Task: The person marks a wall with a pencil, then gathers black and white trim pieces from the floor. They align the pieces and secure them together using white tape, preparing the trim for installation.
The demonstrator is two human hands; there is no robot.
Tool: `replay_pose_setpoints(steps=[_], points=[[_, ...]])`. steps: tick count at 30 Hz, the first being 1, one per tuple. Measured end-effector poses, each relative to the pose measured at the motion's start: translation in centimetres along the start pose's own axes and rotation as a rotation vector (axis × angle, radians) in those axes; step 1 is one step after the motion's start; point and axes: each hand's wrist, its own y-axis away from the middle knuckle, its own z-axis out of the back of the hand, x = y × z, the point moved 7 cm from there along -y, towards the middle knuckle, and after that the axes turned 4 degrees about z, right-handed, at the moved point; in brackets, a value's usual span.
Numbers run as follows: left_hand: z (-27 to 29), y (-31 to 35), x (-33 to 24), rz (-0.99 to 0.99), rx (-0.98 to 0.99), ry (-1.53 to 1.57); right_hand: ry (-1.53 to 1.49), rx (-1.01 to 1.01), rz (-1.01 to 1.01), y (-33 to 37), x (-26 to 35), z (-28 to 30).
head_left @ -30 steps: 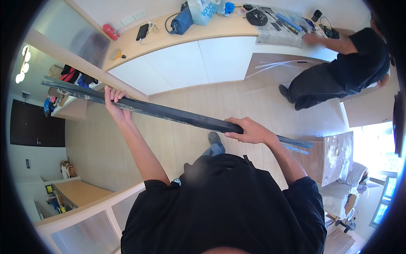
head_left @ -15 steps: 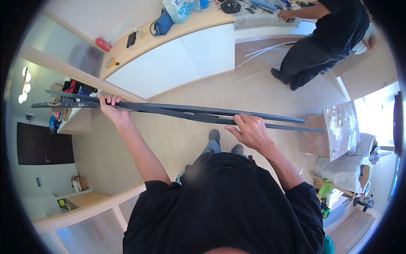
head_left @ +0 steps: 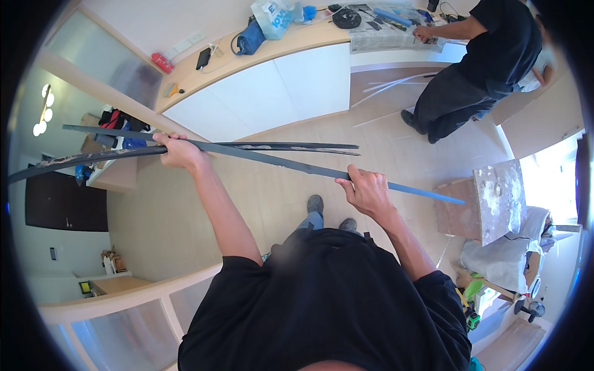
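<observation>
Head view: left grip [head_left: 180, 153] around dark strips [head_left: 272, 161], right grip [head_left: 369, 190] around 1, above pale floor [head_left: 272, 204], white-fronted cabinet [head_left: 263, 96] beyond.

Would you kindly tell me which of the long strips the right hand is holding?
The grey-blue strip, which slants from the left hand through the right hand and beyond; the darker strips are held only in the left hand.

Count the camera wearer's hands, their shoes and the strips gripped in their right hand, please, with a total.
Hands, left hand and right hand: 2
Shoes: 2
Grey strip in the right hand: 1
Total: 5
</observation>
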Motion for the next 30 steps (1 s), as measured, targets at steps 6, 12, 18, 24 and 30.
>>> replay_pose_setpoints(steps=[6, 12, 18, 24, 30], points=[[0.8, -1.4, 0.9, -0.018, 0.049, -0.063, -0.047, 0.066, -0.023, 0.9, 0.8, -1.5], [-0.2, -2.3, 1.7, 0.012, 0.244, -0.054, -0.228, -0.012, -0.049, 2.8, 0.4, -2.2], [-0.8, -3.1, 2.4, -0.073, 0.358, -0.132, -0.308, -0.154, -0.25, 7.0, -4.2, -1.5], [-3.7, -2.8, 9.7, -0.015, 0.536, -0.065, -0.367, -0.374, -0.421, 9.8, -7.2, 0.2], [-9.0, -2.8, 17.3, -0.098, 0.678, -0.132, -0.227, -0.587, -0.534, 11.6, -8.2, 1.1]])
